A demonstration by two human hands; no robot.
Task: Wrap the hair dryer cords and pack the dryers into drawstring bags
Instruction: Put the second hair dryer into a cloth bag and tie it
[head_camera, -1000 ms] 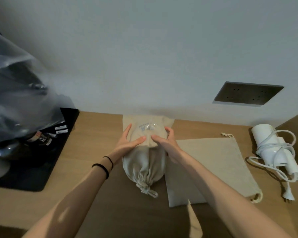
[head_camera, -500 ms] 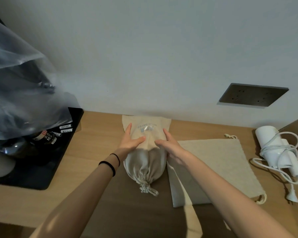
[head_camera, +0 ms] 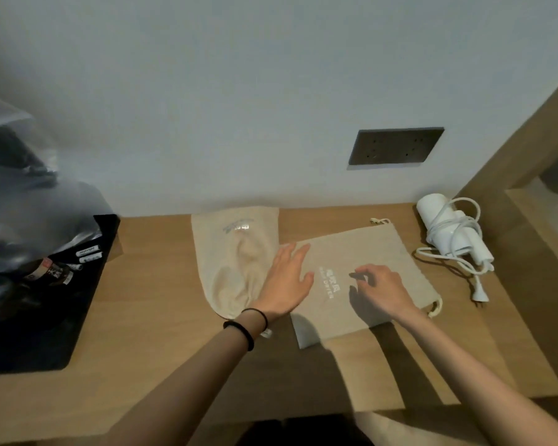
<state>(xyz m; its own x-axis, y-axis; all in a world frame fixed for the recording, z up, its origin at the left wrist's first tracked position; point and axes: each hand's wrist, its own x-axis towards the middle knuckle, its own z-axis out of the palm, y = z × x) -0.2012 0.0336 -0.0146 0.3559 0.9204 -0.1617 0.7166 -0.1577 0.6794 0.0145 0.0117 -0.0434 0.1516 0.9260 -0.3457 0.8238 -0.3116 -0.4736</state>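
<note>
Resting flat on the left edge of the empty drawstring bag (head_camera: pixel 377 249), a person's left grip (head_camera: pixel 287 278) spreads wide; the right grip (head_camera: pixel 377 284) curls fingertips onto the cloth, a pinch impossible to confirm. The packed bag (head_camera: pixel 232 272) lies alongside on the tabletop (head_camera: pixel 161 300), the cord-wrapped hair dryer (head_camera: pixel 438 220) at right

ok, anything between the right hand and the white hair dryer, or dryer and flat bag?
Nothing visible. The right hand is over the flat drawstring bag; between that bag and the white hair dryer lies only desk and the dryer's own loose cord.
</note>
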